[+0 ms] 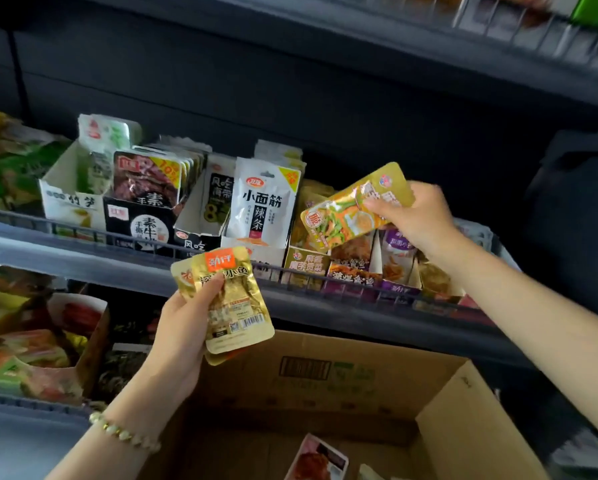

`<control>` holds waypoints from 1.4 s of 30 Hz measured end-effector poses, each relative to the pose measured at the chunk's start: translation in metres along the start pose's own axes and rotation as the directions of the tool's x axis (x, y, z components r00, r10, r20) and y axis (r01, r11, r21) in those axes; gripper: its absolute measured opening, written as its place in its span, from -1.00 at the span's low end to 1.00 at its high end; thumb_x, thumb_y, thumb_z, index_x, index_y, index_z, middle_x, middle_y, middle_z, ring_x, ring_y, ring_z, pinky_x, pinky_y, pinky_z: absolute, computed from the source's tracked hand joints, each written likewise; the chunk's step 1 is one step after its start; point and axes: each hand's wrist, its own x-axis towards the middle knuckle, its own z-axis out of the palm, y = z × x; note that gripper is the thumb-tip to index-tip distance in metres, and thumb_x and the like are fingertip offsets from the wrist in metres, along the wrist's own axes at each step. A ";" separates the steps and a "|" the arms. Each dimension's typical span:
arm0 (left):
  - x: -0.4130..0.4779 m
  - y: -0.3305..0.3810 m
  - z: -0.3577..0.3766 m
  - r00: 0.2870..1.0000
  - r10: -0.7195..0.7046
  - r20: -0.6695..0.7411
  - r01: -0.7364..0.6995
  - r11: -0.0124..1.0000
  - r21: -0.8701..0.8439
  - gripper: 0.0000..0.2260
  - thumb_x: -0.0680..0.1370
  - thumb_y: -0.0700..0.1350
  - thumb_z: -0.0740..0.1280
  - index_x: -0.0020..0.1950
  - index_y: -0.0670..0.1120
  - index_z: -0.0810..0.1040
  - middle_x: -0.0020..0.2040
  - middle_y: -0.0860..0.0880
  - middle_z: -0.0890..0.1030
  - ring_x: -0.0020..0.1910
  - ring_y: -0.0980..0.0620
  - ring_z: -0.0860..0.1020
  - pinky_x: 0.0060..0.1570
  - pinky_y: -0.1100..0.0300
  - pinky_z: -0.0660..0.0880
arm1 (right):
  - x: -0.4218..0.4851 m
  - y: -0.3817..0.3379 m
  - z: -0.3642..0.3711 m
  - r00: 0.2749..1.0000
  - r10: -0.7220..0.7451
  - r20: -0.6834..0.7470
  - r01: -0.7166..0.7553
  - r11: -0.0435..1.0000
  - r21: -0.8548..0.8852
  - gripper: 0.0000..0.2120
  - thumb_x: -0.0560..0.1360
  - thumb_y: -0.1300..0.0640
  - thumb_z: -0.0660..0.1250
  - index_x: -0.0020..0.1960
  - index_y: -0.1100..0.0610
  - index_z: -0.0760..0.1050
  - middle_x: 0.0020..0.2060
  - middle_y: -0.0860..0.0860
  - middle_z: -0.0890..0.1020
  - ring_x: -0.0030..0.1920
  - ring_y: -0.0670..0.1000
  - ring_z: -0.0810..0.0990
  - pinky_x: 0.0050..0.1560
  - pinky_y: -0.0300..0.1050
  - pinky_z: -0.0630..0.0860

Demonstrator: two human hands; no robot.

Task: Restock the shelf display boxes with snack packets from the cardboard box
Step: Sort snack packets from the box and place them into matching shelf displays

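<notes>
Packets are being sorted by kind: the right hand (418,216) is pinching a yellow vegetable-snack packet (346,213) by its top end, grip closed on it, tilting it over the matching yellow display box (306,263) on the shelf (325,306), probably to slot it in; the left hand (183,327) is gripping a small stack of gold fish-snack packets (231,299) above the open cardboard box (463,410), seemingly holding them ready for their own box.

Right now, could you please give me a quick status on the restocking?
Left grip holds gold packets. Right grip holds yellow packet above yellow display box. Cardboard box holds more. Nothing blocking.
</notes>
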 end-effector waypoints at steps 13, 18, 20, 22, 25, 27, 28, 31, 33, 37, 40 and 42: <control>0.009 -0.010 0.001 0.999 -0.028 0.037 0.026 0.998 0.065 -0.88 0.58 -0.08 0.30 0.03 -0.08 0.59 -0.15 -0.04 0.72 -0.16 -0.02 0.69 -0.15 0.06 0.57 | 0.063 0.008 0.072 0.908 -0.245 0.340 0.414 0.655 -0.632 -0.69 0.41 0.01 0.48 0.10 0.05 0.50 -0.05 -0.01 0.59 -0.05 0.06 0.57 -0.18 -0.12 0.37; 0.008 -0.010 0.002 0.998 -0.038 0.053 0.034 0.996 0.080 -0.87 0.58 -0.07 0.30 0.04 -0.06 0.60 -0.12 -0.04 0.72 -0.10 -0.04 0.69 -0.01 -0.01 0.57 | 0.063 0.025 0.080 0.875 -0.298 0.382 0.484 0.561 -0.672 -0.49 0.39 -0.01 0.49 0.25 0.03 0.37 0.16 -0.01 0.51 0.15 0.06 0.45 0.12 -0.05 0.34; 0.007 -0.010 0.003 0.997 -0.041 0.061 0.035 0.995 0.090 -0.87 0.59 -0.06 0.29 0.05 -0.06 0.60 -0.12 -0.03 0.72 -0.10 -0.04 0.69 0.01 -0.02 0.57 | 0.061 0.028 0.077 0.873 -0.343 0.346 0.486 0.574 -0.659 -0.48 0.40 0.00 0.49 0.27 0.04 0.37 0.19 -0.01 0.48 0.21 0.05 0.41 0.19 -0.04 0.29; 0.005 -0.011 0.005 0.997 -0.041 0.072 0.034 0.994 0.104 -0.86 0.59 -0.05 0.28 0.04 -0.06 0.60 -0.12 -0.03 0.72 -0.12 -0.02 0.69 -0.01 0.00 0.57 | 0.051 0.029 0.073 0.884 -0.380 0.270 0.462 0.628 -0.627 -0.50 0.41 0.00 0.48 0.27 0.04 0.39 0.19 0.00 0.47 0.22 0.05 0.40 0.21 -0.03 0.29; 0.000 -0.012 0.008 0.993 -0.040 0.113 0.027 0.993 0.112 -0.86 0.59 -0.05 0.28 0.02 -0.05 0.61 -0.13 -0.02 0.72 -0.17 0.03 0.70 -0.15 0.09 0.54 | 0.014 0.025 0.069 0.929 -0.342 0.142 0.370 0.840 -0.396 -0.63 0.47 0.03 0.41 0.23 0.06 0.43 0.13 -0.03 0.49 0.13 -0.05 0.45 0.13 -0.14 0.39; -0.003 -0.014 0.010 0.990 -0.044 0.133 0.028 0.993 0.118 -0.85 0.58 -0.03 0.29 0.02 -0.05 0.62 -0.14 -0.03 0.72 -0.19 0.03 0.70 -0.22 0.13 0.53 | -0.030 0.018 0.069 0.964 -0.198 0.178 0.230 0.957 -0.178 -0.71 0.50 -0.02 0.35 0.17 0.04 0.45 0.05 -0.10 0.52 0.00 -0.14 0.50 0.00 -0.29 0.41; -0.004 -0.016 0.011 0.989 -0.045 0.139 0.028 0.993 0.117 -0.84 0.57 -0.03 0.30 0.02 -0.06 0.62 -0.13 -0.04 0.72 -0.18 0.02 0.70 -0.22 0.13 0.54 | -0.054 0.016 0.071 0.963 -0.098 0.249 0.121 0.990 -0.075 -0.70 0.48 -0.09 0.33 0.15 0.02 0.45 0.02 -0.11 0.53 -0.03 -0.16 0.53 -0.04 -0.32 0.43; -0.010 -0.024 0.014 0.984 -0.031 0.176 0.008 0.991 0.131 -0.83 0.55 -0.06 0.33 0.04 -0.12 0.63 -0.11 -0.09 0.72 -0.15 -0.04 0.70 -0.23 0.15 0.61 | -0.121 0.014 0.077 0.877 0.139 0.460 -0.268 0.936 0.229 -0.56 0.34 -0.20 0.33 0.11 0.02 0.47 0.01 -0.07 0.61 0.00 -0.12 0.62 0.01 -0.24 0.56; -0.018 -0.030 0.017 0.975 -0.040 0.220 -0.001 0.983 0.183 -0.82 0.52 -0.08 0.36 0.05 -0.15 0.63 -0.11 -0.10 0.72 -0.14 -0.05 0.70 -0.26 0.21 0.62 | -0.148 0.020 0.080 0.866 0.181 0.466 -0.361 0.871 0.332 -0.59 0.31 -0.12 0.38 0.11 0.01 0.52 0.00 -0.08 0.67 0.01 -0.16 0.64 0.01 -0.25 0.57; -0.026 -0.037 0.016 0.970 -0.067 0.232 -0.001 0.960 0.280 -0.75 0.56 0.00 0.28 0.01 -0.16 0.62 -0.14 -0.10 0.72 -0.16 -0.01 0.70 -0.27 0.21 0.61 | -0.163 0.038 0.075 0.904 0.242 0.352 -0.388 0.811 0.438 -0.66 0.33 -0.02 0.39 0.07 0.05 0.54 -0.07 -0.10 0.71 -0.04 -0.12 0.68 -0.13 -0.26 0.58; -0.016 -0.039 0.009 0.986 -0.065 0.151 0.012 0.946 0.325 -0.67 0.61 0.08 0.15 -0.02 -0.11 0.60 -0.18 -0.08 0.72 -0.20 0.02 0.69 -0.17 0.13 0.56 | -0.159 0.049 0.061 0.917 0.305 0.257 -0.393 0.801 0.452 -0.75 0.45 0.07 0.37 0.12 0.03 0.49 -0.03 -0.04 0.70 -0.04 -0.09 0.68 -0.11 -0.18 0.61; -0.015 -0.042 0.008 0.984 -0.067 0.168 0.002 0.933 0.360 -0.73 0.63 0.08 0.09 -0.03 0.02 0.54 -0.21 0.01 0.70 -0.23 0.15 0.66 -0.20 0.20 0.51 | -0.158 0.052 0.054 0.953 0.226 0.204 -0.282 0.906 0.314 -0.83 0.51 0.12 0.35 0.08 -0.05 0.47 -0.05 -0.11 0.68 -0.07 -0.17 0.67 -0.15 -0.23 0.60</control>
